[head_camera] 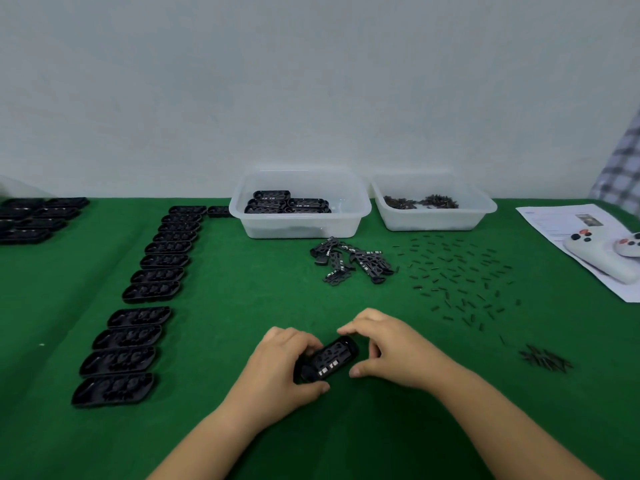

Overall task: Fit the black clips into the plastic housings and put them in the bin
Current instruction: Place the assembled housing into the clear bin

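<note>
Both hands meet near the bench's front: left hand grips a black housing; right hand pinches its far end. Pressing evenly should seat the clip.

You've got a deep green cloth under everything, plain, no pattern. On it to the left of the near bin, your row of housings is solid black. That bin is translucent white, and the housings inside it are black with small white marks. Right of it, the second bin is the same milky white, holding dark brownish bits. In front of the near bin, the clip pile is black with white flecks. Further right, the white controller shows red and black buttons, and there's a grey-and-white checked cloth at the edge.
</note>
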